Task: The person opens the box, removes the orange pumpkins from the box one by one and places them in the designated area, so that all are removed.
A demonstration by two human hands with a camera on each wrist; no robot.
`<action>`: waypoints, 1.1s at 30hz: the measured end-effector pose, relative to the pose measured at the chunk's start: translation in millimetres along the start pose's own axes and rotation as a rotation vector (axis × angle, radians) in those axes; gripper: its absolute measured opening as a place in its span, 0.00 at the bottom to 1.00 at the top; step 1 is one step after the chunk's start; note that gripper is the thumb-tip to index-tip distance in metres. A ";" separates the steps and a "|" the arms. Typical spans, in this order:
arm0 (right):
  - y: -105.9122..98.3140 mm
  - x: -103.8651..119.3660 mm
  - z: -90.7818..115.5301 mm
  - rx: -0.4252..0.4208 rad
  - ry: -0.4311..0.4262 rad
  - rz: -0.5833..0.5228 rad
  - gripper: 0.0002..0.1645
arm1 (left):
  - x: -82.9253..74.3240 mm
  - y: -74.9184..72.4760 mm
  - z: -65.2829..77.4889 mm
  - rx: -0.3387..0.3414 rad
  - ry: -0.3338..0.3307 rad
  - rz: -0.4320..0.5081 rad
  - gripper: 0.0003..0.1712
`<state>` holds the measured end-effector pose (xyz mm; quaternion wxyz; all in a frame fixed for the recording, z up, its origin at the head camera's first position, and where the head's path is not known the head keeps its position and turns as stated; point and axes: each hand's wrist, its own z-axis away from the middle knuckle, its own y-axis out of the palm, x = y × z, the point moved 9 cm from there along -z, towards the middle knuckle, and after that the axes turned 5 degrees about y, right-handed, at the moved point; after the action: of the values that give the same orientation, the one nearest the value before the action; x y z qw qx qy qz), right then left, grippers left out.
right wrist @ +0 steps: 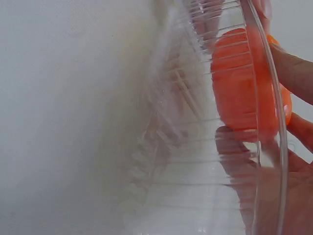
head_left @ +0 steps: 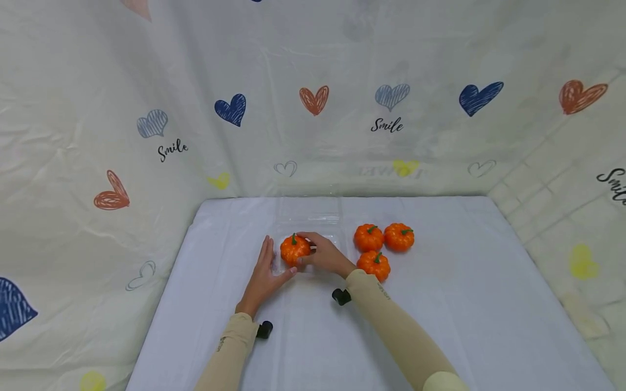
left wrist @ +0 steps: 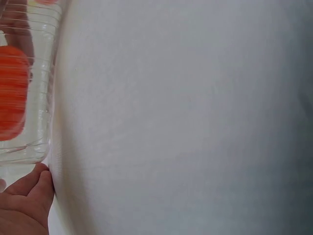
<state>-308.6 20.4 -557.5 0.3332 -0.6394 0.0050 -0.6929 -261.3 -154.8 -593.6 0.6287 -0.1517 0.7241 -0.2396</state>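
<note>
My right hand (head_left: 329, 255) grips a small orange pumpkin (head_left: 293, 252) with a green stem, fingers at its far right side and thumb at its near side. The pumpkin is at the left part of a clear plastic box (right wrist: 205, 171); through the box's see-through wall its orange side shows in both wrist views. My left hand (head_left: 264, 278) lies along the box's left side, fingers straight and thumb stretched toward the near edge. In the left wrist view, its fingertips (left wrist: 45, 178) are right at a corner of the box.
Three more orange pumpkins (head_left: 369, 238) sit close together to the right of the box. The box's clear lid (head_left: 309, 212) stands raised at the back. A white cloth (head_left: 464, 304) covers the table, and a curtain with hearts (head_left: 342, 60) hangs behind and at both sides.
</note>
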 end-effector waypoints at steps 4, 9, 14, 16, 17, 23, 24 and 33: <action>-7.8 0.7 4.7 -0.031 -0.007 -0.012 0.43 | -0.7 1.0 0.1 0.002 0.003 0.010 0.67; -17.6 5.4 14.3 -0.068 -0.035 -0.039 0.43 | 0.6 2.9 -0.3 0.002 -0.001 0.007 0.67; -28.4 11.5 22.8 -0.098 -0.088 -0.054 0.43 | 1.5 3.8 -1.0 0.001 -0.010 0.001 0.67; -32.8 13.6 26.5 -0.109 -0.107 -0.056 0.43 | 0.9 3.9 -1.1 0.001 -0.012 0.006 0.67; -35.0 14.2 28.7 -0.113 -0.109 -0.055 0.43 | 0.7 3.9 -1.1 0.001 -0.014 0.007 0.67; -49.7 7.1 38.7 -0.156 -0.066 -0.036 0.44 | -3.0 3.1 0.1 0.013 -0.025 0.001 0.68; -52.4 5.2 39.9 -0.162 -0.060 -0.032 0.44 | -3.9 2.7 0.4 0.013 -0.025 0.006 0.68; -79.5 -2.9 57.7 -0.181 -0.029 -0.105 0.46 | -7.3 0.9 2.2 0.008 -0.006 0.019 0.68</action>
<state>-293.6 107.8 -515.1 0.2373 -0.6763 0.0290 -0.6968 -257.9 -150.6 -588.2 0.6337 -0.1430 0.7227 -0.2361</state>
